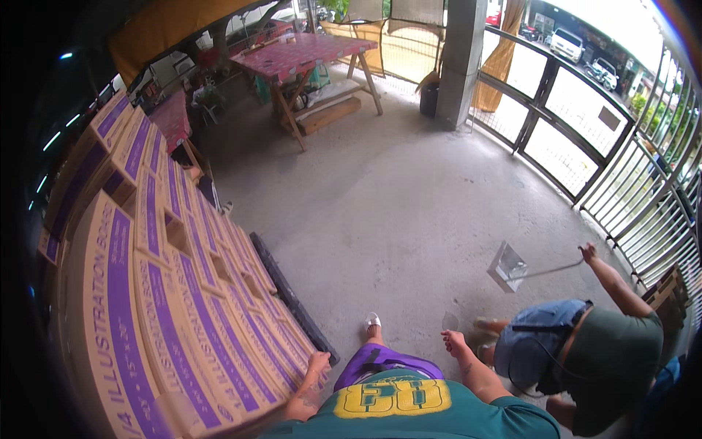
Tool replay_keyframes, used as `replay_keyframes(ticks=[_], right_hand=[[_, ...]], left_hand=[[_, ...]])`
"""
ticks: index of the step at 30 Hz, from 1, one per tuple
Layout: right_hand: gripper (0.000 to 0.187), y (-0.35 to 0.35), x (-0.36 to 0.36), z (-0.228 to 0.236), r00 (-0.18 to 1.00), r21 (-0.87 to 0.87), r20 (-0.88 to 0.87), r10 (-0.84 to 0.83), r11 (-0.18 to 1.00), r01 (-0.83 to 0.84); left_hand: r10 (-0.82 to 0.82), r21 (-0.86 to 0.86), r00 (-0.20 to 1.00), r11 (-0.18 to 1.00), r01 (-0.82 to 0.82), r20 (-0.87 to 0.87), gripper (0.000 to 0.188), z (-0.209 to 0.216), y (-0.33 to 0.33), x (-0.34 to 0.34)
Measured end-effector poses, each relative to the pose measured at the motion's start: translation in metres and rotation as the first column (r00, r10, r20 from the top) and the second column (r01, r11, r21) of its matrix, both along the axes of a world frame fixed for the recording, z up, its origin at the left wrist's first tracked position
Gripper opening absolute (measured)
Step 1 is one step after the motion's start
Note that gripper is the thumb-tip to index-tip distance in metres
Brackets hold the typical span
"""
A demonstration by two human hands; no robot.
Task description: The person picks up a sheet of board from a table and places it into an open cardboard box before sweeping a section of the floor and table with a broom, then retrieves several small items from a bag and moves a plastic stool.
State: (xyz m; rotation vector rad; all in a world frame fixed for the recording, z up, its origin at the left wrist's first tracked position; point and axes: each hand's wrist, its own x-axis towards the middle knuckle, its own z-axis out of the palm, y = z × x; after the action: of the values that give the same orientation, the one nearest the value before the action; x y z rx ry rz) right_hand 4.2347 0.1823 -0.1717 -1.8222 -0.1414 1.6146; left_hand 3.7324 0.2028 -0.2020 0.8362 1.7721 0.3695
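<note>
My left hand [319, 363] hangs by the lower corner of a stack of brown cartons with purple bands [197, 293]. It is close to the end of a dark pallet edge [292, 300]; whether it touches either, I cannot tell, and its fingers are partly hidden. My right hand [455, 342] is held low in front of me, its fingers curled in, with nothing visible in them. A pale round patch [450, 320] shows on the floor just beyond it.
At my right a person in a dark shirt [614, 366] bends over, one hand on a long-handled metal dustpan [507, 267]. Farther off stand a trestle table with a red patterned cover [307, 57], a concrete pillar [462, 66], a dark bin [429, 99] and a metal gate [563, 121].
</note>
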Motion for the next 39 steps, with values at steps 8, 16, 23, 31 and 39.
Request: replay_keyframes(ticks=[8,16,23,31,39], right_hand=[[0.019,0.169,0.019,-0.055,0.972,-0.112,-0.221,-0.084,0.992,0.061],[0.025,0.428,0.056,-0.009,0.984,0.106,-0.121,-0.131,0.984,0.144],[0.021,0.573,0.129,-0.040,0.981,-0.003,-0.155,-0.113,0.993,0.114],[0.021,0.743,0.248,-0.087,0.951,-0.203,-0.087,-0.297,0.940,0.275],[0.026,1.056,0.302,-0.068,1.000,-0.032,-0.006,-0.014,0.999,0.014]], left_hand=[[-0.049,-0.277,0.995,0.961,0.022,-0.090,0.032,0.004,0.182,0.040],[-0.023,0.066,0.980,0.997,0.037,-0.197,0.033,0.003,0.514,0.092],[-0.055,0.231,0.994,0.970,0.075,-0.092,0.040,0.002,0.728,0.200],[-0.205,-0.339,0.977,0.925,0.174,-0.058,0.037,-0.004,0.818,0.236],[0.477,-0.017,0.878,0.879,-0.477,0.037,0.032,0.022,0.986,0.250]])
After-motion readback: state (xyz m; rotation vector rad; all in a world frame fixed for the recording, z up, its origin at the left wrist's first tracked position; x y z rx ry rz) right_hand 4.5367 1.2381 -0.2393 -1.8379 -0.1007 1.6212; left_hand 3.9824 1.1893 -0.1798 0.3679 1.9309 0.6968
